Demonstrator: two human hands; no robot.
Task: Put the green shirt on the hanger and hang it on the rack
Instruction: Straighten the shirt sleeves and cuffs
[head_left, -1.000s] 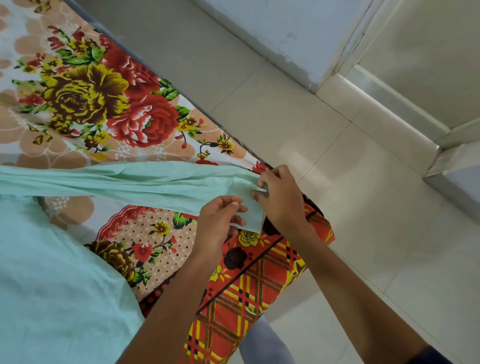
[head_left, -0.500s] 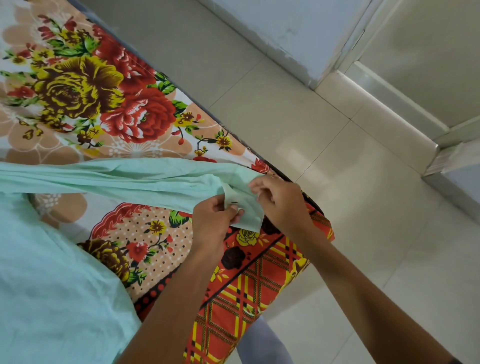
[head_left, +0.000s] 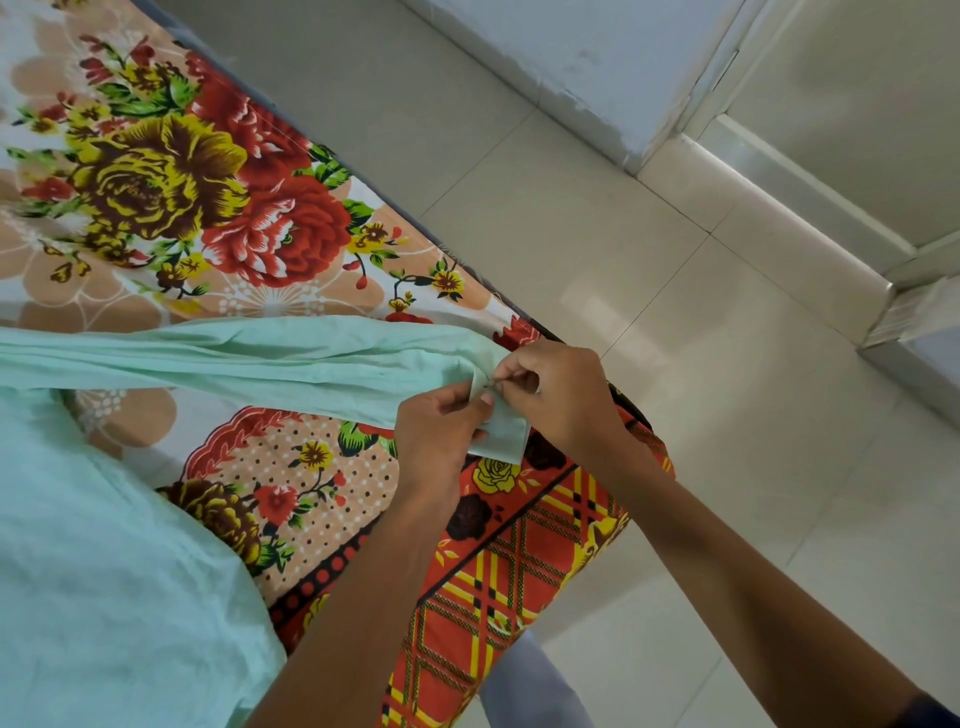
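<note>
The pale mint-green cotton shirt (head_left: 104, 571) lies on the floral bedsheet (head_left: 156, 197), its sleeve stretching toward 3 o'clock (cuff end), where the left hand (head_left: 441, 426) and right hand (head_left: 556, 395) both pinch it.

Scene evenly and brightly lit by soft, diffuse daylight; source direction not determinable. Pale glare patch on the floor tiles (head_left: 597, 296). Shadows faint, soft-edged, under the bedsheet (head_left: 322, 467) overhang. Wide-angle distortion bends straight lines near the frame edges. Focus acceptable centrally; slight softness on the fingers (head_left: 485, 399) and at the corners.
</note>
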